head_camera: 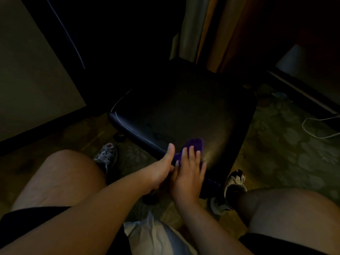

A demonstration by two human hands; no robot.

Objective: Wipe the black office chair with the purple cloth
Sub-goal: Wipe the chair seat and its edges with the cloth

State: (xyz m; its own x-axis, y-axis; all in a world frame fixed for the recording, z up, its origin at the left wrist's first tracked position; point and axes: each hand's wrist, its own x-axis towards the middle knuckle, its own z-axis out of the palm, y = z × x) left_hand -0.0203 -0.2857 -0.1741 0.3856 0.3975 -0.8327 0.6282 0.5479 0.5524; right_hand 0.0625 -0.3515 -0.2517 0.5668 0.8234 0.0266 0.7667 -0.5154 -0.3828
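Note:
The black office chair (184,107) stands in front of me, its wide seat turned toward my knees. The purple cloth (193,146) lies on the seat's near front edge, and part of it hangs down below the edge. My right hand (187,173) lies flat on the cloth with fingers spread, pressing it to the seat. My left hand (163,168) grips the seat's front edge beside the cloth, thumb up on the seat, its fingers hidden underneath.
My bare knees and sneakers (107,153) frame the chair on patterned carpet. A dark desk side (36,80) stands left, curtains (195,30) behind, a white cable (312,129) on the floor at right, and white fabric (152,236) between my legs.

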